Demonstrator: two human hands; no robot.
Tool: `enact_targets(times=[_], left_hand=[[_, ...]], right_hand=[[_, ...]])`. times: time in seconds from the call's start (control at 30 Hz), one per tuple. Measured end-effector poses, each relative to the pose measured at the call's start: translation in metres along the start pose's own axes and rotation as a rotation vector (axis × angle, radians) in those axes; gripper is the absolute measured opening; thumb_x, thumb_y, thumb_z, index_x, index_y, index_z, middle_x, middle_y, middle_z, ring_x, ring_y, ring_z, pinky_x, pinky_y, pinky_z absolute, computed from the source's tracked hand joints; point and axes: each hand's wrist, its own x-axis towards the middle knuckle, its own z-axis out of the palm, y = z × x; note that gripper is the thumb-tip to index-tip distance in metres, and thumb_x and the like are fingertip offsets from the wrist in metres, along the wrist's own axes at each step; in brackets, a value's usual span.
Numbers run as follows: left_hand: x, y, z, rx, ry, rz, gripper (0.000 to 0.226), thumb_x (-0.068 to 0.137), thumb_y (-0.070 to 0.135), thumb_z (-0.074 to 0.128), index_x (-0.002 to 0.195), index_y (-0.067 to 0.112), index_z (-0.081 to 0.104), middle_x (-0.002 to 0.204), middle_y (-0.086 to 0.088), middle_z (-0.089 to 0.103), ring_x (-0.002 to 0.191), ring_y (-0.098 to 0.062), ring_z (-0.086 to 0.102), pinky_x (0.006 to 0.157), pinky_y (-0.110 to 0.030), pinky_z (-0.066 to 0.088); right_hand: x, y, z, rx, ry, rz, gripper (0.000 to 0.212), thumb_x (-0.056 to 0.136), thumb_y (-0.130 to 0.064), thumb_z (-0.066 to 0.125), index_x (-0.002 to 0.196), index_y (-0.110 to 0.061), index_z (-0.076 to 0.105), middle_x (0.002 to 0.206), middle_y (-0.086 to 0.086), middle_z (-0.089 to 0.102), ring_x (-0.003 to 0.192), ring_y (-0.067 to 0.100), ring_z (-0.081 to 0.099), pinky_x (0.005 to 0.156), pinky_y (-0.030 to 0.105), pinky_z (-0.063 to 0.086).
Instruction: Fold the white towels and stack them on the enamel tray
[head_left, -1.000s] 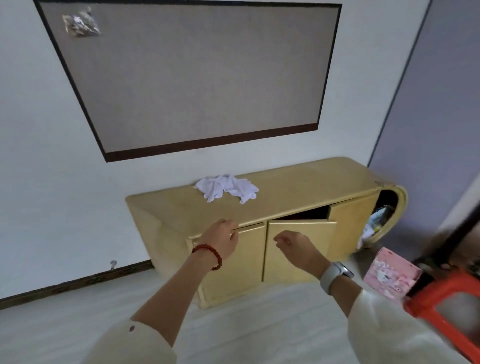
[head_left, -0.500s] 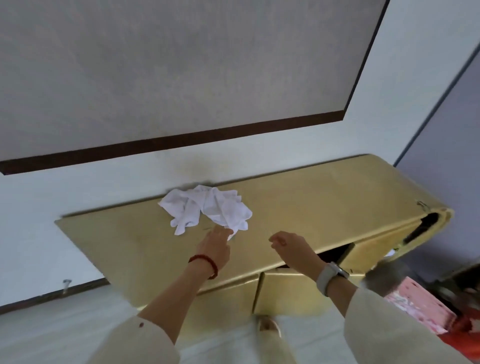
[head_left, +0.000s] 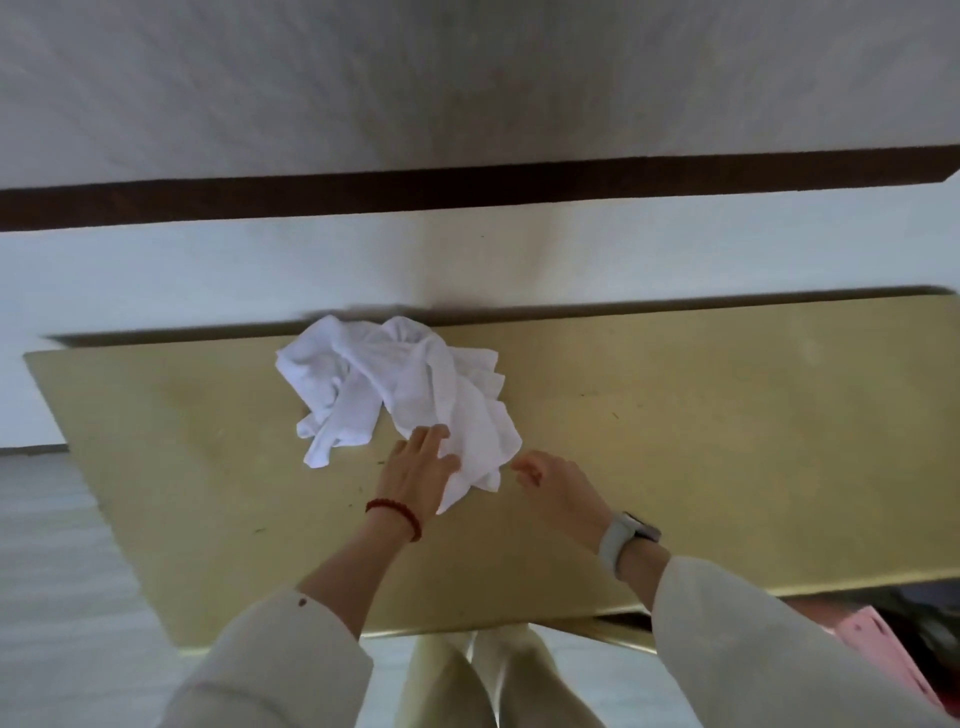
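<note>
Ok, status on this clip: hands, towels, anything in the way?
Left hand open, fingers on white towels. Right hand open, beside them. Towels crumpled on gold cabinet. No tray visible.

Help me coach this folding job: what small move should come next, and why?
Probably pinch the near edge of the white towels with the left hand and lift one free. They lie crumpled in a heap on the yellow cabinet top, nothing folded. The left fingers already rest on the cloth; the right hand hovers beside it, touching nothing. No tray is in view.
</note>
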Motion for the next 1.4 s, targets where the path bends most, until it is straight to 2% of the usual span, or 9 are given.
enact_targets(times=[0.1,0.23,0.37,0.6,0.7,0.8,1.0,1.2,1.4], left_hand=[[0.016,0.001,-0.013,-0.115,0.189,0.060,0.012,0.080,0.022,0.066,0.085,0.014,0.073,0.111,-0.008,0.061,0.100,-0.031,0.056,0.082,-0.038,0.045],[0.029,0.015,-0.076,-0.458,0.227,0.034,0.022,0.089,0.027,0.058,0.095,0.009,0.070,0.098,-0.001,0.067,0.097,-0.015,0.054,0.090,-0.026,0.038],[0.033,0.024,-0.156,-0.681,0.378,0.145,0.024,0.087,0.024,0.051,0.089,0.005,0.066,0.084,0.000,0.063,0.079,-0.008,0.053,0.075,-0.011,0.038],[0.038,0.010,-0.220,-0.899,0.745,0.019,0.012,0.095,0.012,0.048,0.083,0.011,0.051,0.069,0.012,0.049,0.061,0.005,0.047,0.057,-0.005,0.034],[0.040,0.016,-0.211,-0.866,0.641,-0.021,0.012,0.094,0.016,0.049,0.084,0.011,0.051,0.066,0.009,0.047,0.060,-0.005,0.043,0.053,-0.006,0.034],[0.038,0.034,-0.199,-0.804,0.506,0.026,0.014,0.090,0.020,0.057,0.077,0.016,0.054,0.062,0.008,0.049,0.056,-0.004,0.043,0.053,-0.007,0.034],[0.035,0.074,-0.212,-0.767,0.695,-0.015,0.009,0.092,0.017,0.054,0.085,0.013,0.050,0.071,0.010,0.051,0.066,0.000,0.047,0.057,-0.001,0.035],[0.011,0.123,-0.173,-0.805,0.807,-0.134,0.010,0.090,0.016,0.057,0.084,0.015,0.050,0.071,0.010,0.052,0.058,-0.001,0.048,0.057,-0.008,0.037],[-0.030,0.187,-0.063,-0.920,0.654,-0.349,0.024,0.087,0.002,0.059,0.073,0.019,0.049,0.071,0.004,0.062,0.063,-0.001,0.062,0.056,-0.015,0.050]], right_hand=[[0.009,0.000,-0.002,-0.041,-0.033,-0.067,0.041,0.088,-0.010,0.045,0.129,-0.011,0.047,0.131,0.008,0.048,0.119,0.026,0.045,0.097,0.033,0.038],[0.025,-0.026,-0.017,-0.001,0.007,-0.205,0.054,0.086,-0.016,0.057,0.136,-0.011,0.037,0.142,0.006,0.036,0.129,0.024,0.034,0.105,0.034,0.031],[0.029,-0.071,-0.050,0.187,0.072,-0.255,0.022,0.091,-0.021,0.053,0.102,-0.004,0.059,0.099,0.009,0.066,0.088,0.024,0.061,0.080,0.040,0.050],[0.009,-0.077,-0.117,0.221,0.224,-0.242,0.017,0.092,-0.015,0.052,0.076,-0.020,0.053,0.068,-0.007,0.052,0.061,0.006,0.047,0.056,0.023,0.034],[-0.004,-0.055,-0.148,0.145,0.342,-0.201,0.013,0.092,-0.012,0.052,0.097,-0.013,0.063,0.083,0.000,0.061,0.078,0.019,0.054,0.063,0.028,0.038],[-0.014,-0.040,-0.176,0.040,0.462,-0.168,0.013,0.090,-0.011,0.053,0.086,-0.003,0.063,0.076,0.007,0.058,0.074,0.023,0.051,0.059,0.029,0.029],[-0.017,-0.026,-0.222,0.079,0.733,-0.275,0.011,0.090,-0.011,0.053,0.093,-0.004,0.061,0.088,0.006,0.059,0.078,0.021,0.054,0.072,0.033,0.045],[-0.022,0.018,-0.248,0.174,0.662,-0.521,0.004,0.088,-0.003,0.057,0.091,-0.003,0.060,0.082,0.002,0.058,0.074,0.017,0.055,0.065,0.003,0.041],[-0.022,0.134,-0.234,-0.039,0.365,-0.619,0.010,0.082,0.004,0.059,0.089,-0.001,0.065,0.086,0.007,0.065,0.079,0.014,0.056,0.072,0.002,0.035]])
